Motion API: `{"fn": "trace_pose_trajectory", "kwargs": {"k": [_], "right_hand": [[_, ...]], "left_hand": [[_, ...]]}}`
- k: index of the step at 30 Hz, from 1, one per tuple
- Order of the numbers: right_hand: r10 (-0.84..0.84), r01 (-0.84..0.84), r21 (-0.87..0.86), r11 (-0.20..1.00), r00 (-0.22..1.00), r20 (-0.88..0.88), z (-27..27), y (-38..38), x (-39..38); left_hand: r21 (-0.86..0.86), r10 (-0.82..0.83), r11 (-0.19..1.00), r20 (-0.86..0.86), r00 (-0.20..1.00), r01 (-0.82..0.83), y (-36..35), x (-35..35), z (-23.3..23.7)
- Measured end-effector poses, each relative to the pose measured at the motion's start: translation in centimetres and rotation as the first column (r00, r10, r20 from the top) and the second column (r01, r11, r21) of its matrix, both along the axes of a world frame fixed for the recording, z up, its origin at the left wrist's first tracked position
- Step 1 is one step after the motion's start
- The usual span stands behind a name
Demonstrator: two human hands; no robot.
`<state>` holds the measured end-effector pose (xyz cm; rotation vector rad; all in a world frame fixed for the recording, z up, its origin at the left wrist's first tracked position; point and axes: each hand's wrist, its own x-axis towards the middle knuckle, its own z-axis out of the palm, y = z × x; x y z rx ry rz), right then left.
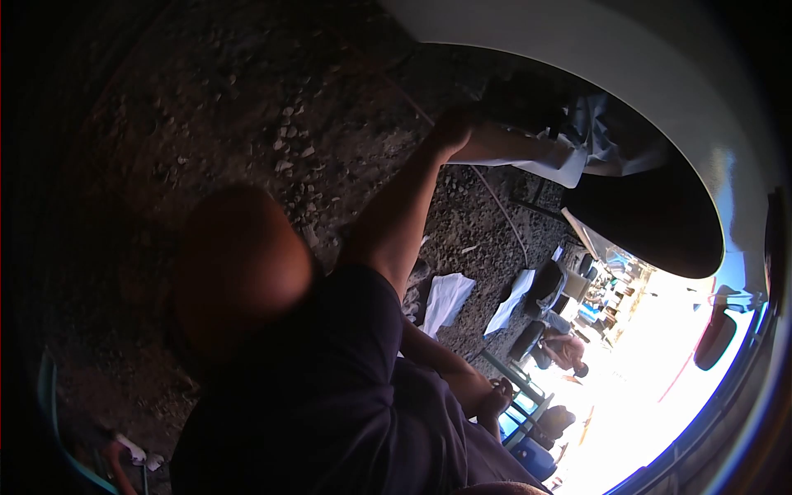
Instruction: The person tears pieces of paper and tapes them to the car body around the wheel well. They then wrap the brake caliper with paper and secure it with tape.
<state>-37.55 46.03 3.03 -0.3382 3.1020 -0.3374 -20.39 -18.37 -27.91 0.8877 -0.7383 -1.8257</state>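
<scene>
A bare arm in a short dark sleeve crosses the middle, and I take it as mine. Its end, my left hand point(451, 134), reaches into shadow under the pale car body's wheel arch point(652, 91). There it meets the end of a tan sheet point(507, 147) with a white lower edge, the fingers hidden. Crumpled white paper point(598, 136) hangs farther inside the arch. From behind the dark shirt point(355, 388) comes a second forearm, ending in my right hand point(495, 398), fingers curled near a metal frame; I cannot tell what it holds.
A blurred bare knee point(243, 272) fills the left foreground. Dark gravel point(289, 140) covers the ground, with a thin hose point(499, 202) and white paper sheets point(447, 301) on it. A seated person point(567, 351) and chairs stand by the bright opening. A partial limb point(120, 466) shows lower left.
</scene>
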Motion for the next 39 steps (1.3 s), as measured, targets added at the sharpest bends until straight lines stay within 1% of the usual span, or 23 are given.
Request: {"fn": "trace_pose_trajectory", "kwargs": {"k": [2,3,6,8,11,13,14,15,16,17,18,19,20,22,23,24,26,28,29,31,34,36,39], "right_hand": [[0.005,-0.005,-0.076,0.997,1.0,0.004,-0.2,-0.1,0.0],[0.003,-0.003,-0.075,0.997,1.0,0.001,0.1,-0.4,0.5],[-0.077,0.084,-0.143,0.986,0.996,0.052,0.2,-0.8,0.6],[0.032,-0.033,-0.07,0.997,0.999,-0.015,0.0,0.0,-0.1],[0.036,-0.035,0.02,0.999,0.999,-0.009,0.5,-1.0,0.9],[-0.006,0.006,0.002,1.0,1.0,-0.012,0.4,-2.0,1.6],[0.052,-0.049,0.046,0.998,0.997,-0.062,0.0,-1.5,0.7],[0.098,-0.088,0.091,0.992,0.989,-0.111,0.1,-0.1,0.2],[0.104,-0.088,0.12,0.989,0.985,-0.14,0.3,-0.2,0.6],[0.099,-0.074,0.149,0.986,0.981,-0.167,0.2,-0.3,0.6],[0.054,-0.039,0.116,0.993,0.99,-0.134,1.0,-2.2,2.0],[0.144,-0.115,0.16,0.98,0.973,-0.18,1.1,-2.2,2.0],[0.045,-0.028,0.139,0.99,0.991,-0.127,1.8,-3.6,3.1],[0.05,-0.04,0.07,0.997,0.988,-0.149,1.9,-3.7,3.5],[0.078,-0.064,0.081,0.995,0.98,-0.184,2.4,-4.4,4.1],[0.091,-0.076,0.076,0.994,0.97,-0.225,2.2,-3.6,3.8],[0.069,-0.057,0.051,0.997,0.96,-0.272,1.9,-2.1,3.2],[0.026,-0.049,-0.38,0.924,0.997,-0.066,2.4,-1.6,2.9],[-0.001,-0.026,-0.4,0.916,0.998,-0.068,2.9,-1.5,2.7],[0.085,-0.034,-0.55,0.834,0.994,0.069,4.7,-0.9,2.6],[0.099,0.076,-0.612,0.787,0.964,0.248,7.9,-0.9,2.2],[0.042,0.179,-0.658,0.731,0.952,0.305,5.2,2.4,-0.4],[-0.12,0.44,-0.6,0.668,0.859,0.498,-3.2,8.5,-4.8]], "left_hand": [[-0.265,0.087,0.964,0.207,0.974,-0.029,-0.2,-0.5,-0.9],[-0.264,0.084,0.964,0.204,0.975,-0.028,-0.6,-0.3,-1.2],[-0.46,0.051,0.866,0.472,0.88,0.196,-2.7,1.3,-1.6],[-0.425,0.0,0.879,0.45,0.893,0.215,-3.3,2.0,-1.2],[-0.458,-0.047,0.847,0.445,0.894,0.272,-3.5,3.2,-0.4],[-0.331,-0.108,0.909,0.403,0.909,0.255,-3.2,3.9,1.1],[-0.335,-0.035,0.922,0.433,0.901,0.196,-3.5,1.5,-1.2],[-0.305,-0.115,0.902,0.515,0.849,0.307,-3.5,3.5,1.1],[-0.419,0.054,0.876,0.58,0.813,0.241,-3.2,2.2,-1.0],[-0.431,-0.036,0.827,0.599,0.8,0.36,-4.1,1.4,-3.4],[-0.459,0.099,0.869,0.526,0.845,0.183,-2.6,0.2,-5.9],[-0.365,-0.065,0.899,0.433,0.899,0.241,-3.6,-0.3,-7.4],[-0.266,-0.168,0.915,0.435,0.885,0.304,-3.9,0.8,-6.2],[-0.261,0.013,0.964,0.21,0.978,0.043,-3.1,0.1,-9.1],[-0.055,-0.065,0.995,0.252,0.965,0.081,-2.9,1.4,-6.7],[-0.088,-0.165,0.977,0.264,0.95,0.194,-4.3,1.9,-10.9],[0.115,-0.185,0.982,0.375,0.908,0.153,-4.5,3.3,-9.3],[0.169,-0.159,0.981,0.39,0.907,0.099,-4.3,4.9,-9.7],[0.185,-0.208,0.972,0.401,0.892,0.143,-4.9,5.4,-11.9],[0.305,-0.325,0.932,0.456,0.829,0.197,-2.4,7.3,-8.6],[0.28,-0.557,0.816,0.614,0.559,0.505,-1.3,10.0,-8.9],[0.237,-0.621,0.632,0.724,0.299,0.738,1.9,11.9,-1.4],[0.531,-0.649,0.315,0.726,-0.229,0.787,2.0,14.4,9.8]]}}
